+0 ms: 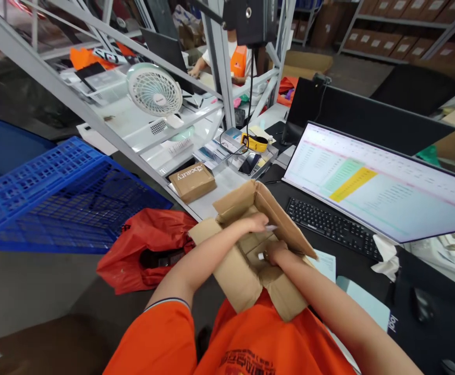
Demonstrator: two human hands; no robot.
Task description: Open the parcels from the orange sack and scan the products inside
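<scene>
An open cardboard box [231, 276] with its flaps spread stands in front of my body, at the desk's edge. My left hand [257, 222] reaches over its far side, closed, with a slim whitish pointed item [271, 228] sticking out past the fingers. Lower and to the right, my right hand [276, 253] is curled inside the box. A small item with a white end [261, 256] pokes out of that hand; the rest is covered by the fingers. Brown cardboard surfaces show under both hands, and I cannot tell whether they are smaller boxes or the bottom.
Right of the box are a keyboard [329, 224], a lit monitor [371, 182] and a mouse [421, 304]. A small printed carton [193, 182], a phone [249, 163] and a fan [155, 89] lie beyond. Left are a red bag [133, 255] and a blue crate [55, 198]. Another person [237, 60] sits opposite.
</scene>
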